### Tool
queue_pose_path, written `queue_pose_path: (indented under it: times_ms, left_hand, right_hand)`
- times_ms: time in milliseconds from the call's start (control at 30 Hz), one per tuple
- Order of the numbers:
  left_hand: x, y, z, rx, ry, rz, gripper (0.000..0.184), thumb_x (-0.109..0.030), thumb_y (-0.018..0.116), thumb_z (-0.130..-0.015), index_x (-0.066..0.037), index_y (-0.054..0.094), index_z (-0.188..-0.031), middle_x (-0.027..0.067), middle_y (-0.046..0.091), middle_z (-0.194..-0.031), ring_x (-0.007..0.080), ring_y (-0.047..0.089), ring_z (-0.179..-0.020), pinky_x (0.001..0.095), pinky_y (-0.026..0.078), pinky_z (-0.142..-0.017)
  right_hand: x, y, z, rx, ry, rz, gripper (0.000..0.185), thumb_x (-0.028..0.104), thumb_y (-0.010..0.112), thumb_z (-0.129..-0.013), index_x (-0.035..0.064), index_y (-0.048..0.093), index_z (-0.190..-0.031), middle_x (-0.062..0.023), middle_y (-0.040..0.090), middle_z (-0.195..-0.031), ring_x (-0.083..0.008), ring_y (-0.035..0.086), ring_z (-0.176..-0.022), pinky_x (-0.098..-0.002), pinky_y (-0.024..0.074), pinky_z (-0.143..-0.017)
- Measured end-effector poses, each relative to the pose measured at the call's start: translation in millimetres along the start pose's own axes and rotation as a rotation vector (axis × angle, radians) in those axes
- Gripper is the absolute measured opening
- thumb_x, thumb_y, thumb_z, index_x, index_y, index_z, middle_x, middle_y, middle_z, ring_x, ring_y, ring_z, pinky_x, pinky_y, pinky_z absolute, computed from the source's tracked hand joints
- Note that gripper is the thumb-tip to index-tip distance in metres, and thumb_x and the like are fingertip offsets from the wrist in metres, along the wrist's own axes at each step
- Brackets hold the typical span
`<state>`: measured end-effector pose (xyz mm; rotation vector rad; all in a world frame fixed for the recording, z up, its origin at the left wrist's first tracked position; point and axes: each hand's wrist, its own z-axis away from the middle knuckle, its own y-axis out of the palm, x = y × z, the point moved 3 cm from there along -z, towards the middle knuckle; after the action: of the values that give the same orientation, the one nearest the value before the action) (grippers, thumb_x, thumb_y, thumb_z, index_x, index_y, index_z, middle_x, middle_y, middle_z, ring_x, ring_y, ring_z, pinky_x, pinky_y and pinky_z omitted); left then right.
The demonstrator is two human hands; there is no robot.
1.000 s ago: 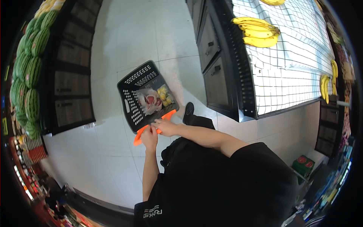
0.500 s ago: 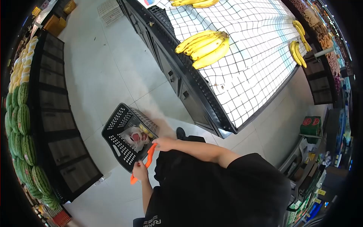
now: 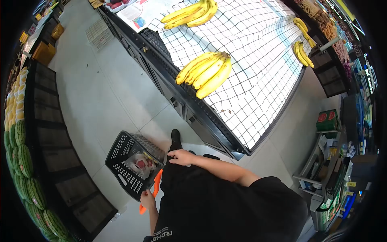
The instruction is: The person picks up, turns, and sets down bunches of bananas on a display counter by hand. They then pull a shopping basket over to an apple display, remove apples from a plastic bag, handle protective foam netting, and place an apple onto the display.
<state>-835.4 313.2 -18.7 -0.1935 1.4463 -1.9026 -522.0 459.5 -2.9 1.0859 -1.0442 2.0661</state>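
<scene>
Dark-grey, rectangular, perforated plastic basket (image 3: 119, 165): just ahead of the left hand (image 3: 148, 199); long axis appears to run outward from that hand; whether its base meets the floor cannot be told.
Bright-orange plastic handle (image 3: 157, 181): along the basket end nearest the left hand, whose fingers are closed about its lower part.
Clear plastic bag with dark-red contents (image 3: 139, 165): inside the basket, beyond the left hand.
Right hand (image 3: 181, 157): fingers loosely bent, nothing visible in it; near the handle's upper end but apart.
Nearest bunch of curved yellow bananas (image 3: 205, 74): well apart from the right hand, the nearer of the two, up and rightward in view; long axis diagonal, tips toward that hand, stem end away.
Black-edged tabletop (image 3: 217, 123): beyond the right hand; its white, black-gridded sheet (image 3: 258, 97) carries the bunch near the edge on that hand's side.
</scene>
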Motion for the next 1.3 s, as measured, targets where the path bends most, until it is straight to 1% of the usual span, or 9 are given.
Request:
queue_pose_path:
  times_ms: [200,367,467,533,733,900,1033,1100,1300]
  left_hand:
    - [-9,-4,-28,0.211,-0.085,-0.043,0.039,-0.037,0.054,-0.085,-0.002,0.072,-0.086,0.0152,0.070,-0.077,0.0331,0.069,-0.081,0.0445,0.051,-0.072]
    - [5,40,-112,0.326,0.015,0.087,0.038,-0.031,0.056,-0.085,0.004,0.065,-0.072,0.0148,0.064,-0.061,0.0282,0.066,-0.062,0.0408,0.048,-0.060]
    - [-87,42,-174,0.258,0.239,0.678,0.037,-0.025,0.060,-0.090,0.000,0.058,-0.063,0.0013,0.051,-0.052,0.0098,0.052,-0.048,0.0260,0.038,-0.044]
    - [-160,51,-229,0.461,0.211,0.890,0.029,-0.023,0.060,-0.093,0.000,0.062,-0.075,0.0017,0.055,-0.059,0.0087,0.048,-0.049,0.0232,0.038,-0.045]
    - [-468,-49,-219,0.635,0.814,0.845,0.024,-0.022,0.060,-0.096,0.001,0.064,-0.098,0.0051,0.066,-0.082,0.0100,0.059,-0.074,0.0241,0.049,-0.069]
    - [-612,-57,-135,0.827,1.190,0.758,0.038,-0.024,0.061,-0.095,0.003,0.058,-0.122,0.0125,0.065,-0.108,0.0161,0.061,-0.098,0.0283,0.048,-0.085]
    - [-654,-20,-105,1.149,1.056,0.462,0.061,-0.030,0.062,-0.095,0.004,0.040,-0.140,0.0179,0.059,-0.125,0.0217,0.057,-0.115,0.0326,0.044,-0.096]
    - [-662,-20,-93,1.204,1.041,0.424,0.061,-0.030,0.062,-0.095,0.004,0.040,-0.140,0.0175,0.059,-0.124,0.0211,0.057,-0.114,0.0322,0.044,-0.096]
    - [-666,-9,-75,1.350,0.994,0.429,0.053,-0.018,0.063,-0.093,0.003,0.043,-0.137,0.0120,0.060,-0.123,0.0171,0.058,-0.112,0.0298,0.046,-0.094]
  right_hand:
    - [36,-59,-19,0.007,0.103,0.046,0.052,0.029,0.063,-0.088,0.0014,0.053,-0.131,-0.0222,0.066,-0.114,-0.0341,0.064,-0.107,-0.0408,0.0501,-0.092]
    - [64,-96,-51,-0.040,0.051,0.079,0.052,0.029,0.062,-0.091,-0.0012,0.052,-0.132,-0.0198,0.063,-0.120,-0.0317,0.063,-0.107,-0.0378,0.0503,-0.091]
    - [81,-118,-51,-0.083,-0.048,0.020,0.052,0.029,0.062,-0.092,-0.0010,0.052,-0.133,-0.0193,0.063,-0.122,-0.0302,0.063,-0.109,-0.0356,0.0502,-0.092]
    - [104,-145,-37,-0.113,-0.054,-0.035,0.051,0.030,0.062,-0.092,-0.0020,0.053,-0.131,-0.0197,0.063,-0.121,-0.0303,0.063,-0.110,-0.0362,0.0496,-0.093]
    - [134,-211,35,-0.564,-0.196,-0.701,0.029,0.017,0.057,-0.098,-0.0044,0.060,-0.118,-0.0103,0.069,-0.099,-0.0152,0.065,-0.095,-0.0286,0.0524,-0.085]
    - [80,-250,72,-1.383,-0.090,-0.796,0.023,0.018,0.055,-0.099,-0.0022,0.062,-0.108,-0.0038,0.065,-0.083,-0.0086,0.061,-0.079,-0.0250,0.0507,-0.076]
    - [54,-255,69,-1.608,0.178,-0.542,0.037,0.025,0.061,-0.095,-0.0043,0.060,-0.118,-0.0067,0.067,-0.087,-0.0124,0.063,-0.081,-0.0269,0.0506,-0.076]
    - [51,-257,67,-1.480,0.462,-0.388,0.058,0.039,0.063,-0.089,-0.0054,0.056,-0.124,-0.0152,0.070,-0.094,-0.0247,0.067,-0.087,-0.0343,0.0515,-0.080]
    - [59,-282,48,-1.244,0.635,-0.222,0.063,0.054,0.058,-0.084,-0.0031,0.057,-0.111,-0.0179,0.069,-0.095,-0.0356,0.067,-0.090,-0.0419,0.0516,-0.078]
